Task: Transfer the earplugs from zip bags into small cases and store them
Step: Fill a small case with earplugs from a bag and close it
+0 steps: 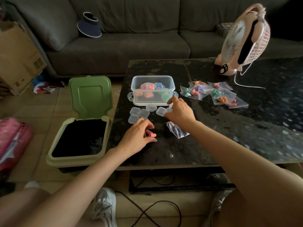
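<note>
While the pink earplugs [151,134] are sitting pinched under the curled fingers of the left hand [138,134] near the table's [229,128] seven o'clock edge, we are noting the right hand [179,113] gripping one clear small case [170,107], likely to receive them. An emptied zip bag [177,131] is lying at six o'clock from that hand, with spare cases [137,114] at nine, within easy reach. The storage tub [147,102] is sitting at twelve and the full bags [213,94] at two. An open green bin [82,138] is standing off the table's nine o'clock side, probably for spent bags.
</note>
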{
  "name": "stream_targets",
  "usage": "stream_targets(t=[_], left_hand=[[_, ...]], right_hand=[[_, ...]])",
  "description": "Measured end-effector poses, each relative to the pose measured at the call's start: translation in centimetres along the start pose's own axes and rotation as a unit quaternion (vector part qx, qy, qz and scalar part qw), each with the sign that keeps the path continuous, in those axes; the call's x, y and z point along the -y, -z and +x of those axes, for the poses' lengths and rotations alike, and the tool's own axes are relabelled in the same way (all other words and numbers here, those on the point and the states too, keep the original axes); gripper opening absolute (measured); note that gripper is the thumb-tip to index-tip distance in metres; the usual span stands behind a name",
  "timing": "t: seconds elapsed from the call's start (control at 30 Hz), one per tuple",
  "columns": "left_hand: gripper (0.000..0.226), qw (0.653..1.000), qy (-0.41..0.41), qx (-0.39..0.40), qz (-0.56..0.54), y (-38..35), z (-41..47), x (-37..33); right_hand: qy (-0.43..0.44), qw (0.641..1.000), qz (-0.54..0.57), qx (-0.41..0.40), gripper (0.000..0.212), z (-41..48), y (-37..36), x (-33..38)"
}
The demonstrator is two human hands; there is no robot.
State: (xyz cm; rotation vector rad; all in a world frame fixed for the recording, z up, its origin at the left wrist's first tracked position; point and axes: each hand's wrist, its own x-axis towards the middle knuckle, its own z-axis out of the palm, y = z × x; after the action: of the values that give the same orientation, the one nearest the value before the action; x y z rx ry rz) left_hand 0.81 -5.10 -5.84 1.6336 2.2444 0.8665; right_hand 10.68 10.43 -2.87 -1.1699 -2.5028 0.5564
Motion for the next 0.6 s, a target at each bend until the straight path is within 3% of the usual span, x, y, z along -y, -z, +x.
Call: stream_targets(t=[0.2,0.33,0.43,0.6], left_hand=[[0.041,0.998,0.014,-0.024,-0.051,0.7,-0.2,-0.5],[0.049,0.980,0.049,-0.055,-0.185,1.4,-0.3,-1.8],[0.056,0.960,0.065,-0.048,-0.270,1.9,-0.5,-2.6],[0.045,0.959,0.077,-0.056,-0.266,2.3,-0.5,-2.3]], right_hand=[[0.008,0.990,0.128,0.052,0.043,-1.5,2.1,1.1],[0.026,0.927,0.319,0.196,0.040,-3.5,2.7,2.7],[0.051,0.922,0.322,0.208,0.043,-4.4,3.0,3.2],[0.055,0.909,0.356,0.209,0.041,-4.6,3.1,3.2]])
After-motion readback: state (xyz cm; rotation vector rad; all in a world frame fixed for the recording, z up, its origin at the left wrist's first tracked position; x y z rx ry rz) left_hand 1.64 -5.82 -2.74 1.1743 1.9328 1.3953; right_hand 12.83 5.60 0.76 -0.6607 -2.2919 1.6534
